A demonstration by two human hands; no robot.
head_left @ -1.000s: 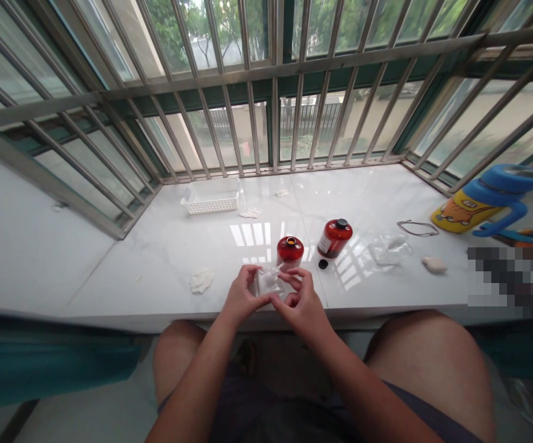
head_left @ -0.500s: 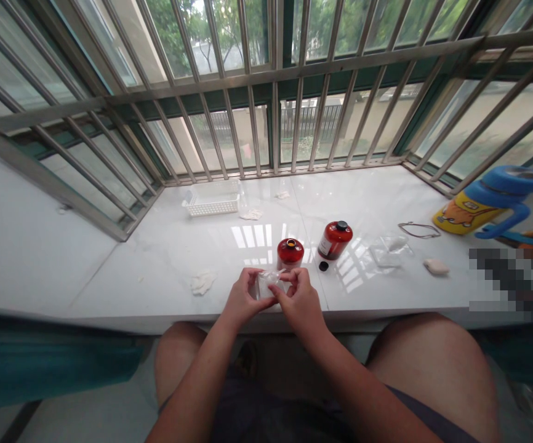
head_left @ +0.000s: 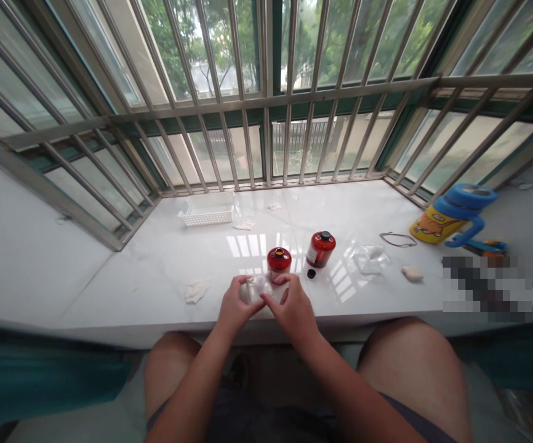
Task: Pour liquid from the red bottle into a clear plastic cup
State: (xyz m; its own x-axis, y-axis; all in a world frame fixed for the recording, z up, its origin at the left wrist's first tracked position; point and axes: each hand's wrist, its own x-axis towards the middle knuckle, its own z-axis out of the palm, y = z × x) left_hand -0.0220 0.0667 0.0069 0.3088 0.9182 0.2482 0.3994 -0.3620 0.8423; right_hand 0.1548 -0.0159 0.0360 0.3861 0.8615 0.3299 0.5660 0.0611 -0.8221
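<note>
A small clear plastic bag (head_left: 258,288), with something whitish in it, is held low over the counter's front edge. My left hand (head_left: 236,304) grips the bag's left side between thumb and fingers. At its right side is my right hand (head_left: 293,306), thumb and fingers curled in on the bag's edge. Just beyond my hands stands an uncapped red-brown bottle (head_left: 279,261), its lower part hidden by them. A second red-brown bottle (head_left: 321,249), with a black cap on, stands to its right. A loose black cap (head_left: 311,274) lies between the bottles and the front edge.
On the white counter (head_left: 141,277) are a white basket (head_left: 206,215), a crumpled tissue (head_left: 196,291), another clear plastic bag (head_left: 370,258), a pale lump (head_left: 413,274), a thin loop (head_left: 396,239) and a blue-yellow flask (head_left: 448,215). Metal window bars (head_left: 266,103) rise behind.
The view has shifted, so everything sits a little left and lower. My right thumb and fingers have moved slightly on the bag, and more of its contents show. Bottles and cap keep their places.
</note>
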